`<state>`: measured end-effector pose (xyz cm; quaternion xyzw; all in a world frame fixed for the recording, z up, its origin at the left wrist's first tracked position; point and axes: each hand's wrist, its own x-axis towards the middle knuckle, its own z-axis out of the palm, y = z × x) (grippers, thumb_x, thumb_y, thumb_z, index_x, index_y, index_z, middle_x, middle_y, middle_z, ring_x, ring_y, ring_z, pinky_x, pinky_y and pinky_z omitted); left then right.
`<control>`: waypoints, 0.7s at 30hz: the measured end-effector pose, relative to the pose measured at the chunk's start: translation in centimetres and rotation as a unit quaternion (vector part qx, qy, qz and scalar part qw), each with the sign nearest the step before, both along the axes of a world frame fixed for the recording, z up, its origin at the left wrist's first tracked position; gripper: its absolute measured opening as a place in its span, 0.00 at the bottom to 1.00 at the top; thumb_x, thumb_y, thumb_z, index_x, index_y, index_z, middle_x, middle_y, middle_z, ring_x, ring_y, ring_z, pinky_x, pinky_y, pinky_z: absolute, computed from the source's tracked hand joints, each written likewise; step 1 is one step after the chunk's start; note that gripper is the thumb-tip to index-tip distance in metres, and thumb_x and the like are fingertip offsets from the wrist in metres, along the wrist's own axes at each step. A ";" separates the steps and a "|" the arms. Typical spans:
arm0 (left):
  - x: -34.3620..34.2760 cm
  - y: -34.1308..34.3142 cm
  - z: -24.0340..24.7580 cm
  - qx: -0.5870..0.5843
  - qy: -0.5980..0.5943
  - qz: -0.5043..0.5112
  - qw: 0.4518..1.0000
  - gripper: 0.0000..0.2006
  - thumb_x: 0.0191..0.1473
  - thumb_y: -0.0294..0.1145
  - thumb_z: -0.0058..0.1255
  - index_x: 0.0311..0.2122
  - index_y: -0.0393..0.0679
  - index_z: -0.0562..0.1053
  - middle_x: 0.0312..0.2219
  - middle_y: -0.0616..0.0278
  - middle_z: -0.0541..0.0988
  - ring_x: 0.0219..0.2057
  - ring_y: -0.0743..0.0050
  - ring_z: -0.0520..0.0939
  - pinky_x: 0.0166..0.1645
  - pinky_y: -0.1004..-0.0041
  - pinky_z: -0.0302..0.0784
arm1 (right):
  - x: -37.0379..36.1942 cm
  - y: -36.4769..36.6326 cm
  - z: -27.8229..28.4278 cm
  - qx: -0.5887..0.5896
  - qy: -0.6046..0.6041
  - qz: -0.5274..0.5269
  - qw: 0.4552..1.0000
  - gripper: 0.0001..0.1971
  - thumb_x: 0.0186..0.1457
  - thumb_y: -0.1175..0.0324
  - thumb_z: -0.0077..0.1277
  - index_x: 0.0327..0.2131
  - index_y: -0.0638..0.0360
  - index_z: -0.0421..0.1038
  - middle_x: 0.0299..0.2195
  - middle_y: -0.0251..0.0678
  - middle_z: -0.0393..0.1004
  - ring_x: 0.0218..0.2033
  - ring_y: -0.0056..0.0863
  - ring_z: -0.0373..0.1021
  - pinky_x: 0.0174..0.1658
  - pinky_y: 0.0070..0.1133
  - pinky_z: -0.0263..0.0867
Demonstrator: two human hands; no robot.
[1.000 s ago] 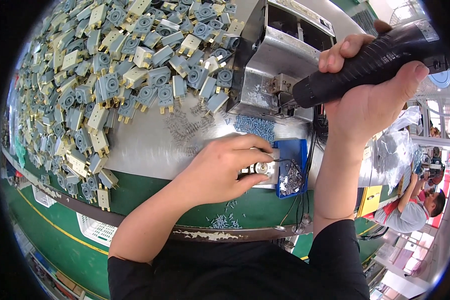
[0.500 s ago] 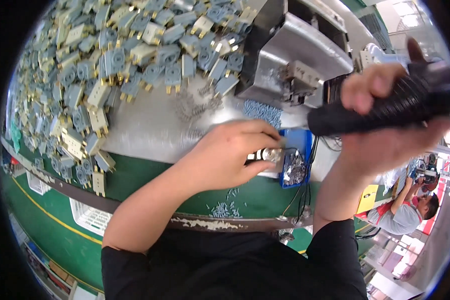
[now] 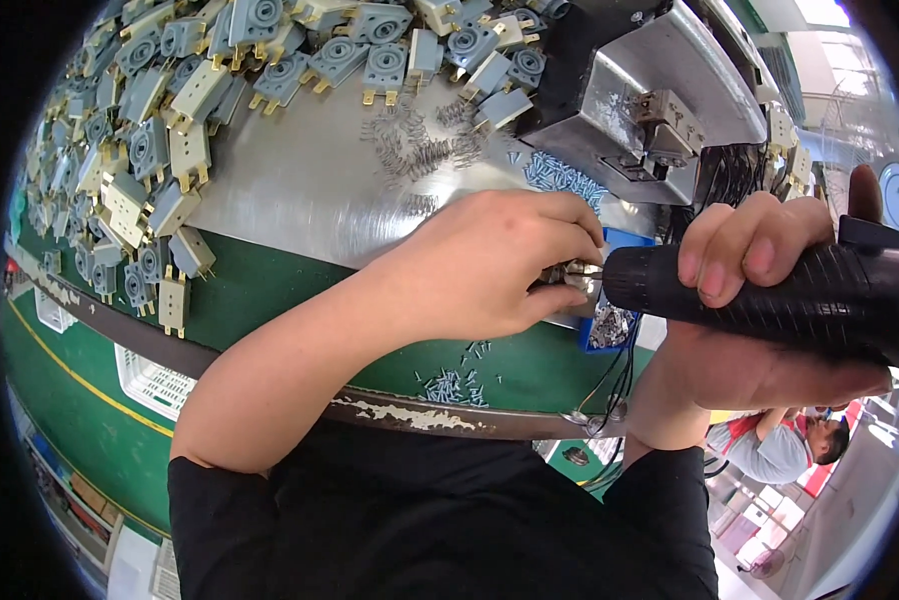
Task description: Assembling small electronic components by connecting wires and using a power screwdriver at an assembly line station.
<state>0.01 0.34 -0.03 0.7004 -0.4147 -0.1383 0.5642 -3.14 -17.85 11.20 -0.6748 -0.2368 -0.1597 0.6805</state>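
My left hand pinches a small shiny metal part between thumb and fingers, above the metal plate's front edge. Wrapped round a black electric screwdriver is my right hand. The screwdriver lies almost level, its nose close against the metal part; the exact contact is hidden by fingers. Just beyond and beneath the part stands a blue tray with loose shiny metal pieces. Past my left fingers lies a heap of small bluish screws. Thin coil springs are scattered on the plate.
Many grey and cream blocks with brass prongs cover the left and far side. A metal fixture stands at far right. Loose screws lie on the green tabletop. Black cables hang near the tray. Another person sits at right.
My right hand has brought the screwdriver down and in, its nose now at the part in my left hand. My left hand has shifted slightly right and away. The whole view has shifted.
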 end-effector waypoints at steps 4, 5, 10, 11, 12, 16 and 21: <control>-0.1 0.2 0.1 -0.009 0.010 0.003 1.000 0.13 0.50 0.31 0.67 0.41 0.40 0.82 0.45 0.60 0.82 0.44 0.55 0.85 0.48 0.62 0.81 | 0.2 1.0 -0.9 0.050 -0.009 0.000 0.999 0.58 0.56 0.20 0.42 0.68 0.68 0.49 0.32 0.33 0.66 0.23 0.22 0.65 0.24 0.23 0.64; 0.0 0.2 0.2 -0.012 0.023 -0.004 1.000 0.13 0.48 0.27 0.67 0.40 0.37 0.81 0.46 0.57 0.82 0.44 0.53 0.85 0.47 0.63 0.81 | 0.2 1.1 -0.9 0.060 -0.012 -0.002 0.998 0.58 0.56 0.20 0.42 0.68 0.68 0.49 0.32 0.33 0.66 0.23 0.22 0.65 0.24 0.23 0.64; -0.2 0.1 -0.1 -0.056 0.006 0.005 0.998 0.13 0.50 0.28 0.66 0.42 0.37 0.82 0.48 0.54 0.82 0.44 0.53 0.85 0.48 0.63 0.81 | -0.4 0.9 -0.2 0.045 -0.024 -0.049 0.997 0.58 0.56 0.20 0.42 0.68 0.68 0.49 0.32 0.33 0.66 0.23 0.22 0.65 0.24 0.23 0.64; -0.1 0.1 -0.1 -0.058 0.012 0.003 0.998 0.13 0.52 0.28 0.66 0.43 0.37 0.82 0.48 0.53 0.82 0.44 0.52 0.85 0.49 0.62 0.81 | -0.7 0.7 0.3 0.025 -0.027 -0.073 0.997 0.58 0.56 0.20 0.42 0.68 0.68 0.49 0.32 0.33 0.66 0.23 0.22 0.65 0.24 0.23 0.63; -0.1 0.1 -0.2 -0.058 0.011 0.002 0.998 0.13 0.52 0.28 0.66 0.43 0.37 0.82 0.48 0.53 0.82 0.44 0.52 0.85 0.49 0.62 0.81 | -0.9 0.6 0.6 0.006 -0.030 -0.096 0.995 0.57 0.57 0.20 0.42 0.68 0.68 0.50 0.32 0.33 0.66 0.23 0.21 0.65 0.24 0.23 0.63; 0.1 0.0 -0.6 -0.049 -0.007 -0.003 0.999 0.10 0.56 0.26 0.62 0.43 0.38 0.83 0.49 0.51 0.82 0.41 0.54 0.86 0.45 0.63 0.82 | 0.7 3.0 0.7 0.155 -0.060 -0.063 0.984 0.52 0.60 0.23 0.36 0.62 0.70 0.54 0.27 0.38 0.68 0.19 0.26 0.65 0.22 0.23 0.66; 0.1 0.0 -0.4 -0.052 0.005 -0.004 0.999 0.09 0.58 0.26 0.61 0.43 0.38 0.83 0.50 0.51 0.83 0.38 0.56 0.87 0.42 0.65 0.83 | 2.0 5.1 0.1 0.333 -0.080 -0.001 0.940 0.45 0.66 0.27 0.29 0.57 0.71 0.56 0.21 0.47 0.70 0.15 0.32 0.68 0.20 0.24 0.71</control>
